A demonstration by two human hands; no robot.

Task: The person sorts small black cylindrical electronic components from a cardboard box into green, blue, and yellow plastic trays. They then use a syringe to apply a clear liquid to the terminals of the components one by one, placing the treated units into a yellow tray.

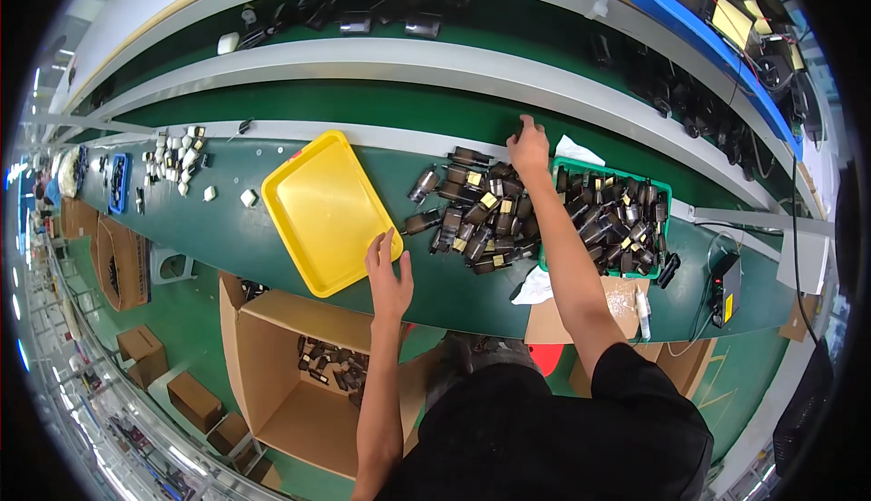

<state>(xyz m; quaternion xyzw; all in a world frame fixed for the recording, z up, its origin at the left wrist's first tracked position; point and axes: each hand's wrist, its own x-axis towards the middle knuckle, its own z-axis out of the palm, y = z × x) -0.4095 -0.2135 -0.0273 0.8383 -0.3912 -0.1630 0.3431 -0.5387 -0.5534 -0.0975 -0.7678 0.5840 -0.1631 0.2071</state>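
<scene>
My left hand [388, 279] has its fingers apart and is at the near right corner of a yellow plastic tray [318, 211], fingertips at its rim; whether they touch it I cannot tell. The tray lies at a slant with nothing in it. My right hand [529, 149] reaches past a heap of dark translucent cylindrical parts [481, 215], over the bench's back ledge. Its thumb and forefinger are apart, and nothing shows between them. To the right of that arm, a green crate [669, 220] is full of the same dark parts.
White pieces [177, 158] lie at the bench's left, near a small blue tray [119, 183]. A black device [725, 290] with cables stands at the right. Below is an open carton [263, 365] with dark parts inside. Overhead shelves and a blue bin [699, 34] border the back.
</scene>
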